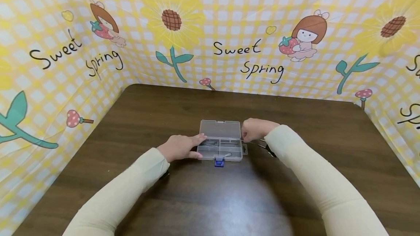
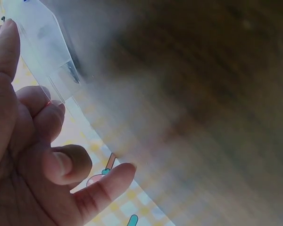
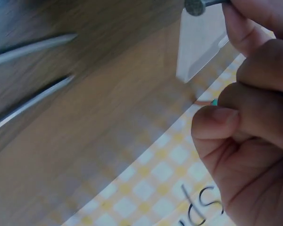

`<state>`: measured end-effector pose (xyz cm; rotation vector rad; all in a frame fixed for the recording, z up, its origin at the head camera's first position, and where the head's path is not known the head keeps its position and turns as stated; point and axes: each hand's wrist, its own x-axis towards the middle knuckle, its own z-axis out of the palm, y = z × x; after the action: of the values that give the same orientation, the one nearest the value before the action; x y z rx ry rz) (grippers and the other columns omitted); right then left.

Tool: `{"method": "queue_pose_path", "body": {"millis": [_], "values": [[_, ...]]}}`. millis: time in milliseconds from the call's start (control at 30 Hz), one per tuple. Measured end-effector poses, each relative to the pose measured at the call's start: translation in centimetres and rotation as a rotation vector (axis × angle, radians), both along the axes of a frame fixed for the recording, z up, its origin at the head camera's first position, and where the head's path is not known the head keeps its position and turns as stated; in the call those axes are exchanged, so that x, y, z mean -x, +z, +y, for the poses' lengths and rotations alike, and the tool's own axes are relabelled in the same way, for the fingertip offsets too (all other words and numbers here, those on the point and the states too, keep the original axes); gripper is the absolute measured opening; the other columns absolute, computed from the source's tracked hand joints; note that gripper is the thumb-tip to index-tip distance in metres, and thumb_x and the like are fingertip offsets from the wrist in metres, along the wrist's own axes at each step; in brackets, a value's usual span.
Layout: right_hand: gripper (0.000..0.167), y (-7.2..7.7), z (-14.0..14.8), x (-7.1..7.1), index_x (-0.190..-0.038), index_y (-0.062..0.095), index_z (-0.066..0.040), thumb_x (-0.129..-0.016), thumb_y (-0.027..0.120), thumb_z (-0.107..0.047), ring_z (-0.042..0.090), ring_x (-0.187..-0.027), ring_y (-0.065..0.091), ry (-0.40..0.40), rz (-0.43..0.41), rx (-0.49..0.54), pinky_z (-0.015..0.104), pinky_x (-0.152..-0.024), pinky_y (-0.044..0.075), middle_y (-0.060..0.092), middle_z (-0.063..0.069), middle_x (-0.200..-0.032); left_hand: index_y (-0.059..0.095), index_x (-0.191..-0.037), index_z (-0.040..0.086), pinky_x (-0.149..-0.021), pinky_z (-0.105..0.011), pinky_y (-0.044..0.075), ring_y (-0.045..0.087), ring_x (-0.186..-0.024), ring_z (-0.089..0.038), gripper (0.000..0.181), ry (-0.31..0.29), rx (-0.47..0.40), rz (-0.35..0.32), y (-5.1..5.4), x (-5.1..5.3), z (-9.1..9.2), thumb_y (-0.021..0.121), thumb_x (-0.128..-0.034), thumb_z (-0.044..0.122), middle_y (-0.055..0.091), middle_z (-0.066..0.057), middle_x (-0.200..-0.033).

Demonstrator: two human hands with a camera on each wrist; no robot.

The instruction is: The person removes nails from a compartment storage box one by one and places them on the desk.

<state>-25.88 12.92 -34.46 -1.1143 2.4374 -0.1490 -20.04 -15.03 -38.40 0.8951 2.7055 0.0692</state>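
Observation:
A clear divided plastic box (image 1: pixel 210 157) with a blue latch (image 1: pixel 219 162) stands on the table, its lid (image 1: pixel 220 129) raised at the back. Slim metal nails (image 1: pixel 209 143) lie in its back compartments, and a few short ones (image 1: pixel 228 154) in the front right. My left hand (image 1: pixel 179 146) touches the box's left side, index finger near the hinge and thumb lower down; its other fingers bend loosely in the left wrist view. Beside the lid's right edge, my right hand (image 1: pixel 257 128) pinches a nail, its round head (image 3: pixel 195 6) showing in the right wrist view.
Two thin metal prongs (image 3: pixel 33 47) reach in from the left of the right wrist view; their other end is out of view. The brown wooden table (image 1: pixel 157 108) is bordered by a yellow checked cloth (image 1: pixel 210 10) at the back and sides.

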Motion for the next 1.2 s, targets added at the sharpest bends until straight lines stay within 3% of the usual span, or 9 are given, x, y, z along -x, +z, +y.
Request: {"method": "queue_pose_path", "body": {"millis": [133,333,533,1200], "values": [[0.039,0.1,2.0,-0.1,-0.052,0.039,-0.017,-0.081,0.059,-0.001,0.006,-0.048,0.024,-0.008,-0.001,0.017,0.022,-0.052,0.029,0.029,-0.01,-0.051,0.036,-0.15,0.013,-0.064,-0.035,0.048,0.062,-0.107,-0.03,0.075,0.003,0.003,0.002,-0.1,0.0,0.0,0.059,-0.0887,0.05,0.032,-0.002,-0.153],[0.043,0.1,4.8,-0.4,-0.053,0.035,-0.018,-0.085,0.057,0.001,0.008,-0.049,0.02,-0.097,-0.044,-0.011,0.024,-0.054,0.029,0.025,-0.008,-0.052,0.035,-0.15,0.012,-0.065,-0.035,0.049,0.062,-0.108,-0.03,0.074,-0.006,-0.012,0.009,-0.2,0.0,-0.2,0.059,-0.0895,0.049,0.032,-0.003,-0.153],[0.038,-0.3,6.5,-0.7,-0.055,0.042,-0.017,-0.085,0.057,0.002,0.007,-0.049,0.023,-0.13,-0.055,-0.001,0.024,-0.054,0.03,0.03,-0.008,-0.053,0.034,-0.15,0.011,-0.072,-0.039,0.05,0.059,-0.114,-0.031,0.074,0.003,-0.006,-0.01,0.0,0.0,-0.2,0.059,-0.09,0.047,0.031,-0.004,-0.154],[0.035,-1.7,7.6,-0.9,-0.053,0.044,-0.016,-0.08,0.057,0.003,0.005,-0.049,0.026,-0.14,-0.007,0.027,0.023,-0.051,0.027,0.031,-0.01,-0.052,0.035,-0.149,0.009,-0.085,-0.043,0.049,0.058,-0.114,-0.032,0.074,-0.007,-0.015,-0.022,0.1,0.0,0.1,0.06,-0.0897,0.046,0.032,-0.006,-0.153]]}}
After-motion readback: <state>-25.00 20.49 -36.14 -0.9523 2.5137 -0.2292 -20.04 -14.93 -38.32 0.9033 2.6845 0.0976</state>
